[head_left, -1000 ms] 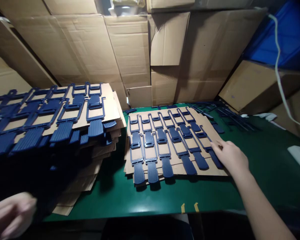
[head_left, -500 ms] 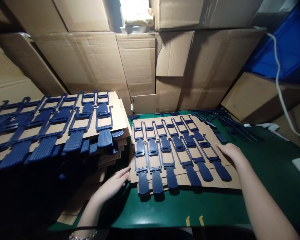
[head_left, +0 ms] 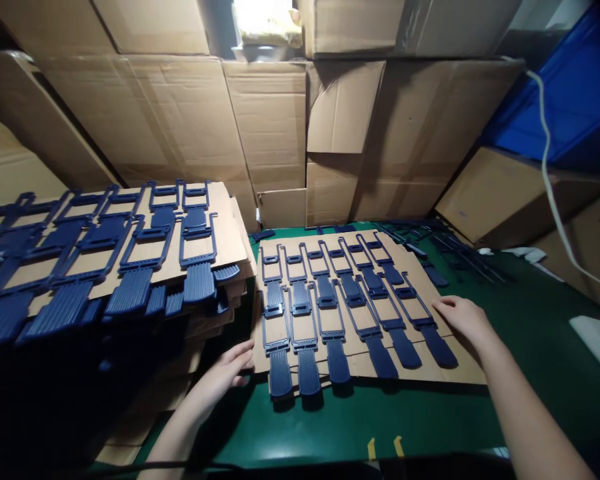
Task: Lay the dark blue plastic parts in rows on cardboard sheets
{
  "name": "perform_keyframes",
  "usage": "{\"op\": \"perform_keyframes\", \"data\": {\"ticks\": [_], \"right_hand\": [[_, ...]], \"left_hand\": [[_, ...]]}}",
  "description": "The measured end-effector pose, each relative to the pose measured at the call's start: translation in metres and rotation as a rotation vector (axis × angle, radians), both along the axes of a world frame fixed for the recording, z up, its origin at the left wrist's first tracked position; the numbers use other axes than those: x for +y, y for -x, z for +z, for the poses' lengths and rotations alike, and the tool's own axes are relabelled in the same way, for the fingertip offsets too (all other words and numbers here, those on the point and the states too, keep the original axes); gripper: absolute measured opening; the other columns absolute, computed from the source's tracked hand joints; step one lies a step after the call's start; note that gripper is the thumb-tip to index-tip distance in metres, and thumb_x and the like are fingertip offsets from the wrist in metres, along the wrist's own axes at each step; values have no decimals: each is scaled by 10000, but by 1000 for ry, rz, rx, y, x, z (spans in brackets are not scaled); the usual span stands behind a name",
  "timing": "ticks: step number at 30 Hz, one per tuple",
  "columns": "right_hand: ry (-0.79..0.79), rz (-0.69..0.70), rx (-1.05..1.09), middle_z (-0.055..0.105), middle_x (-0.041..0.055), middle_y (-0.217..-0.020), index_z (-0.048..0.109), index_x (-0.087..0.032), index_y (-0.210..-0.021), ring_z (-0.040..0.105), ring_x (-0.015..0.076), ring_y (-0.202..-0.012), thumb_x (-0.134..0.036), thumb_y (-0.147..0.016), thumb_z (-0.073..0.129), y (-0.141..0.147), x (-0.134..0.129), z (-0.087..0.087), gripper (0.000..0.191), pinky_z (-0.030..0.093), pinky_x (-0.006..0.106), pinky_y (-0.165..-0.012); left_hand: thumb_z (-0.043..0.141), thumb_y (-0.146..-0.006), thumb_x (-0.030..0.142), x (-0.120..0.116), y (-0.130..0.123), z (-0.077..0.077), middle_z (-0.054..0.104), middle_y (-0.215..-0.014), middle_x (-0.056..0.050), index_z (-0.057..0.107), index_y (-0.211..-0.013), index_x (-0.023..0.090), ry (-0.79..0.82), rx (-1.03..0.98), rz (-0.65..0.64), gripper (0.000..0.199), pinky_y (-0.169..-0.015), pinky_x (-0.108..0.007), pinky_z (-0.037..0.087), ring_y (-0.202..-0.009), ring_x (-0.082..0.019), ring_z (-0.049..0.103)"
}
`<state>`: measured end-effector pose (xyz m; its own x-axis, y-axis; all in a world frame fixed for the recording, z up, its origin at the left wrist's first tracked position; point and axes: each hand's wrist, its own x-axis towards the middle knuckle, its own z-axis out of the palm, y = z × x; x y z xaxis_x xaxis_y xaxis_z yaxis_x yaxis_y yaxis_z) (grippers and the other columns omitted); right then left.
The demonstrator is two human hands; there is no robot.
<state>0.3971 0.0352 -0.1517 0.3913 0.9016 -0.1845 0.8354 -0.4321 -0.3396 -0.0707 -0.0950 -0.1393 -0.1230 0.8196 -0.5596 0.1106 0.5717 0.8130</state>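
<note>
A flat cardboard sheet [head_left: 463, 373] is between my two hands over the green table, bearing two rows of dark blue plastic frames with paddle-like ends [head_left: 337, 362]. Several paddle ends in the front row reach to or past the sheet's near edge. My left hand [head_left: 230, 367] pinches the sheet's left edge, its fingertips partly hidden there. On the opposite side, my right hand [head_left: 461, 317] is closed on the right edge, thumb and fingers at the rim. Whether the sheet rests fully on the table or is slightly raised, I cannot tell.
At left stands a tall stack of cardboard sheets [head_left: 225, 233] loaded with similar blue parts. Loose dark parts [head_left: 460, 250] lie at the back right of the green table [head_left: 300, 433]. Cardboard boxes [head_left: 265, 120] wall the back. A white cable [head_left: 550, 167] hangs at right.
The view has shifted slightly, so the stack appears farther left. Both hands stay on the sheet's edges, and the sheet sits slightly lower in the picture.
</note>
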Motion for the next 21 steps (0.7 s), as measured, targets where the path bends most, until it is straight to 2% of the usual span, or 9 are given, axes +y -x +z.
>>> {"op": "perform_keyframes", "data": {"ticks": [5, 9, 11, 14, 18, 21], "right_hand": [[76, 1, -71, 632, 162, -951, 660, -120, -897, 564, 327, -923, -520, -782, 396, -4, 4, -5, 492, 424, 351, -709], [166, 17, -80, 634, 164, -890, 655, -130, -735, 576, 317, -871, -593, -767, 415, -11, 6, -5, 522, 424, 354, -697], [220, -36, 20, 638, 143, -812, 634, -143, -669, 594, 286, -754, -632, -727, 460, -12, 0, -2, 522, 427, 338, -641], [168, -47, 237, 633, 137, -742, 598, -144, -612, 598, 254, -651, -595, -721, 496, -9, -16, 7, 475, 421, 311, -577], [44, -61, 506, 635, 151, -720, 596, -144, -614, 609, 259, -626, -525, -699, 537, -7, -40, 18, 395, 426, 310, -547], [95, -105, 657, 644, 173, -799, 623, -153, -691, 627, 275, -673, -487, -694, 557, -16, -52, 17, 340, 447, 322, -570]], "left_hand": [[562, -720, 417, 2, 0, 6, 537, -1216, -94, 542, -1206, 146, -46, 164, -67, 557, -643, -213, 421, -984, -195, 526], [564, -702, 411, 3, -6, 15, 518, -1252, -106, 552, -1199, 120, -58, 234, -66, 575, -673, -234, 431, -996, -216, 529], [546, -712, 409, 4, -10, 18, 510, -1262, -110, 534, -1216, 105, -66, 252, -53, 589, -679, -241, 431, -988, -218, 533], [505, -745, 403, 8, -11, 18, 502, -1274, -97, 527, -1220, 109, -81, 259, -49, 559, -670, -237, 421, -990, -210, 527], [513, -746, 402, 14, -4, 11, 557, -1191, -106, 554, -1185, 119, -104, 260, -87, 523, -620, -232, 403, -882, -187, 545], [540, -728, 411, 16, 1, 2, 610, -1025, -103, 572, -1150, 113, -117, 242, -122, 518, -586, -226, 393, -816, -178, 544]]}}
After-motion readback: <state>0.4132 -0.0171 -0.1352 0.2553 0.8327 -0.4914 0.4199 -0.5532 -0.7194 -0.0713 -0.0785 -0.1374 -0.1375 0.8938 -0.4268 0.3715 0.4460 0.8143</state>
